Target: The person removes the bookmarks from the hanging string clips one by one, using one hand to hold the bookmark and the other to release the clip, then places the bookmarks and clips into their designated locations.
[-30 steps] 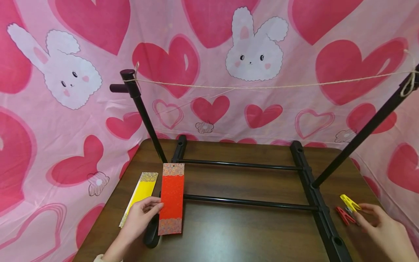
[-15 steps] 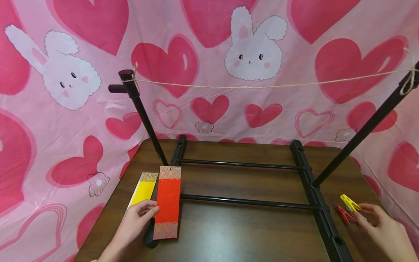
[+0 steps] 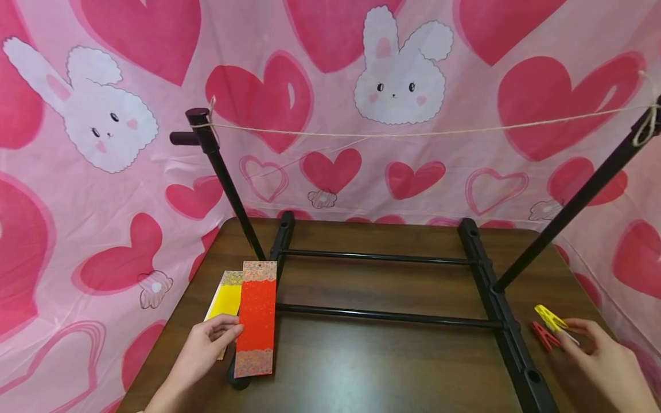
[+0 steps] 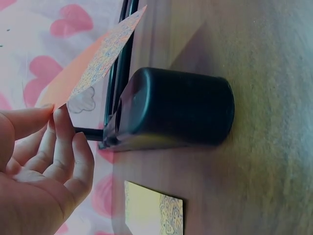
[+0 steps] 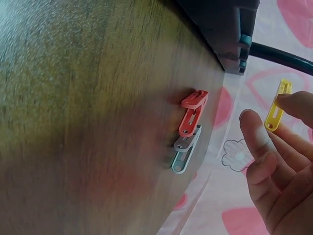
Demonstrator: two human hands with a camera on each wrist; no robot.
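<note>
A red paper card (image 3: 257,315) with patterned bands at both ends and a small hole near its top is pinched at its left edge by my left hand (image 3: 209,344). The left wrist view has the card raised above the table, tilted. A yellow card (image 3: 225,301) lies partly behind it on the table. On the right, my right hand (image 3: 604,355) pinches a yellow clothespin (image 3: 550,318) between thumb and finger, lifted off the table in the right wrist view. Below it lie a red clothespin (image 3: 544,336) and a pale grey clothespin (image 5: 186,152), side by side.
A black frame stands on the wooden table (image 3: 382,373), with a left post (image 3: 232,195), a right post (image 3: 573,201) and low crossbars (image 3: 387,316). Thin string (image 3: 408,135) runs between the post tops. A pink heart-and-rabbit cloth (image 3: 320,34) hangs behind.
My left hand has carried the red card leftward, so it now covers more of the yellow card. The yellow clothespin has shifted very slightly up and left in my right hand.
</note>
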